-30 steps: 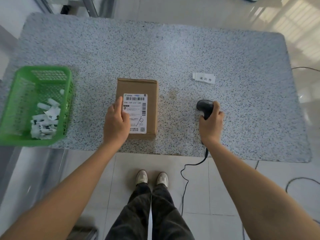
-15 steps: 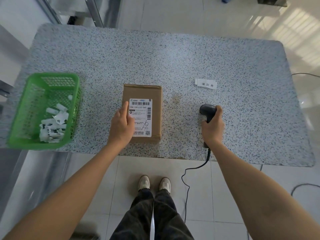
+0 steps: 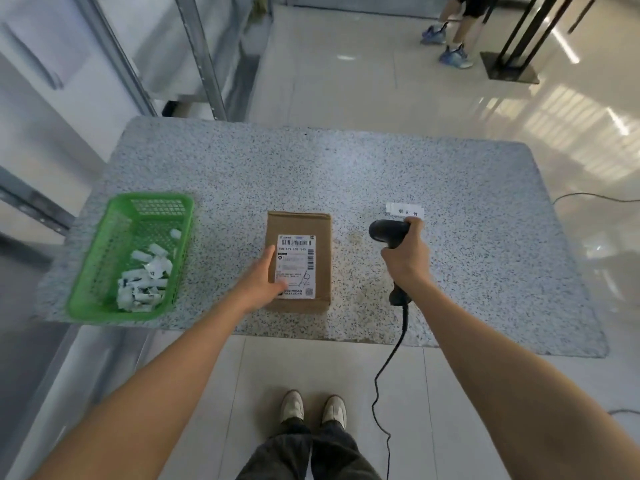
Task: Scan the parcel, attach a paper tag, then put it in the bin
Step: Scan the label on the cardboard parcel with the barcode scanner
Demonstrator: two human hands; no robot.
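The parcel (image 3: 298,261) is pinned flat under the left hand (image 3: 260,284), fingers pressed together at its nine o'clock edge. The scanner (image 3: 388,232) is gripped by the right hand (image 3: 406,257), fingers curled tight. Paper scraps (image 3: 143,279) are held in the green bin (image 3: 104,308).

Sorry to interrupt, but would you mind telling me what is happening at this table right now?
A person is getting ready to scan a parcel. The left hand rests on the cardboard box, which lies flat on the speckled table with its shipping label facing up. The right hand grips a black corded scanner. A paper tag lies beyond the scanner, not yet attached. The green basket at the left holds paper scraps.
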